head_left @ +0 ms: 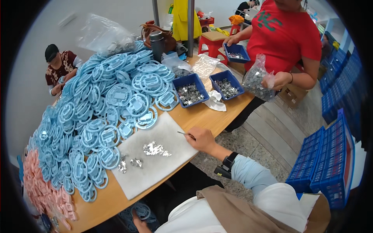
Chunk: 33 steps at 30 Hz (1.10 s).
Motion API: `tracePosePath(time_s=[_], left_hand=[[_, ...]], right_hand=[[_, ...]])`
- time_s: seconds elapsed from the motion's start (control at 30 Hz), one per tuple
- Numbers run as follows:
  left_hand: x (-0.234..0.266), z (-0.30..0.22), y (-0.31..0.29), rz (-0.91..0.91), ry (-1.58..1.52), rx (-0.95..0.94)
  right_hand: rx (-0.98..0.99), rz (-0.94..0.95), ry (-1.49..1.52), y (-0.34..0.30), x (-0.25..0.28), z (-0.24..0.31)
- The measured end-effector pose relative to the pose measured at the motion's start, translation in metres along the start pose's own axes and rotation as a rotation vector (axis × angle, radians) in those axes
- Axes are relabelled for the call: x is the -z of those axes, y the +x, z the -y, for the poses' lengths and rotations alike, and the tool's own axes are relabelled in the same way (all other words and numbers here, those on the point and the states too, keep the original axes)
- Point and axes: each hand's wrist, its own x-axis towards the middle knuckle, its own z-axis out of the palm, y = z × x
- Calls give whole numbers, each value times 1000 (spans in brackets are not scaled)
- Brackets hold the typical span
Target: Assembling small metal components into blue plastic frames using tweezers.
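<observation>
Your right hand (203, 139) pinches a thin tool (181, 133), partly hidden, right of silver pieces (156, 149); your left hand (139, 223), near, cut off: can't tell its grip. Green lettering (268, 21) marks a red shirt (287, 39).

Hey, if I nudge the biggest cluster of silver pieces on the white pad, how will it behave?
The silver pieces would probably scatter rather than move together, since they look loose. Each is likely light, being so small. Their shiny surfaces suggest they may slide easily across the white pad.
</observation>
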Motion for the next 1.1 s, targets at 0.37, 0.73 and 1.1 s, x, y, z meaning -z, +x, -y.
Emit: tracePosePath(time_s=[0.37,0.73,1.1], left_hand=[[-99,-23,36,0,102,14],[-144,-47,45,-155,272,-33],[-127,-91,63,-408,483,-199]], right_hand=[[36,67,10,2,1,-3],[23,73,39,2,2,-4],[38,16,30,6,3,-1]])
